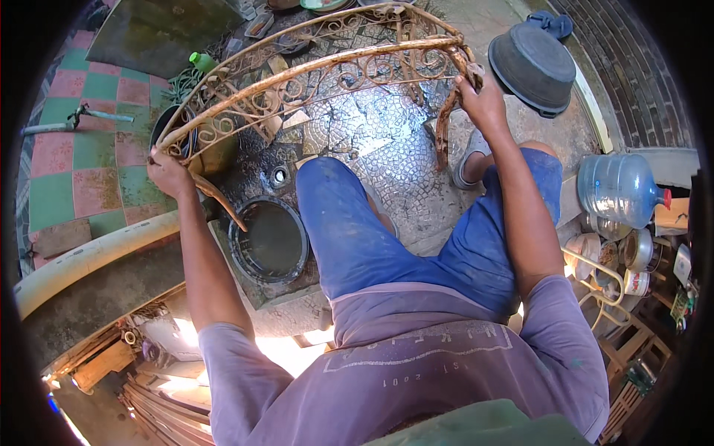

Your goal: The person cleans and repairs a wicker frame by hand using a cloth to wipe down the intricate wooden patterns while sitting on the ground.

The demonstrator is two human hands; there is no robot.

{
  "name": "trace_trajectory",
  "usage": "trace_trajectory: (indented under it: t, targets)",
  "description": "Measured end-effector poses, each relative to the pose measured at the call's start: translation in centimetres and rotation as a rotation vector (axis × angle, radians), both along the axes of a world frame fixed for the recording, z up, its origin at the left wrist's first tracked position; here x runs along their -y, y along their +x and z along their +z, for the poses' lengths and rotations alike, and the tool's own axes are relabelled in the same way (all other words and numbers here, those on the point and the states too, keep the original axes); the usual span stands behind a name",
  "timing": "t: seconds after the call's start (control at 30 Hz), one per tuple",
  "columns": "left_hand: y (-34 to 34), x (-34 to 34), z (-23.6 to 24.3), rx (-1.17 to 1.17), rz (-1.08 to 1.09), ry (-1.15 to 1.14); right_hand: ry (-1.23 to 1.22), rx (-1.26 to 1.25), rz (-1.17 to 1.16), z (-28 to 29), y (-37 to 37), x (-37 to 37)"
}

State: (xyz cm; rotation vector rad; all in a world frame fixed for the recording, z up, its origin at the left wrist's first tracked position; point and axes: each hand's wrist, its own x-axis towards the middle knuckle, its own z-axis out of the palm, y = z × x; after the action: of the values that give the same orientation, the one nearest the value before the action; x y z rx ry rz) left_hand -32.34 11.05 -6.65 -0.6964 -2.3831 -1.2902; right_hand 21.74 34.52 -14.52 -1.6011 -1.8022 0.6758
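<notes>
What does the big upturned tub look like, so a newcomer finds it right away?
Start at the rusty scrollwork metal frame that both hands grip; follow it to the right hand at its far end. Just beyond that hand, by the brick wall, lies the dark grey plastic tub, mouth down. Unlike the clear blue water jug nearby, it is opaque, round and ribbed.

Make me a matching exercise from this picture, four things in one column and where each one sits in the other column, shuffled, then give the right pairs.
Things:
1. rusty scrollwork metal frame
2. big clear water jug
3. dark upturned basin
4. round black pan

Places:
A. lying on its side at the right
B. on the wet stone ground below the left hand
C. held at both ends by the two hands
D. beyond the right hand, upper right

Pairs: 1-C, 2-A, 3-D, 4-B
</notes>
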Motion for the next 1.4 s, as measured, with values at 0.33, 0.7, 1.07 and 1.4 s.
trace_trajectory:
  t: [0.33,0.7,1.07,1.4]
  targets:
    - [-3.3,-0.8,-4.0,-0.253,-0.028,-0.359,-0.066,-0.087,-0.011,-1.3,0.5,-0.7]
    - [-4.1,3.7,-5.4,-0.185,-0.036,-0.351,0.086,-0.021,-0.008,-0.3,-2.5,-5.4]
    - [2.4,2.9,-5.3,-0.132,-0.113,-0.283,-0.005,0.051,0.028,-3.1,-0.4,-13.0]
    - [4.8,1.5,-3.7,0.053,-0.209,-0.162,0.092,0.115,-0.082,-3.8,-0.1,-15.7]
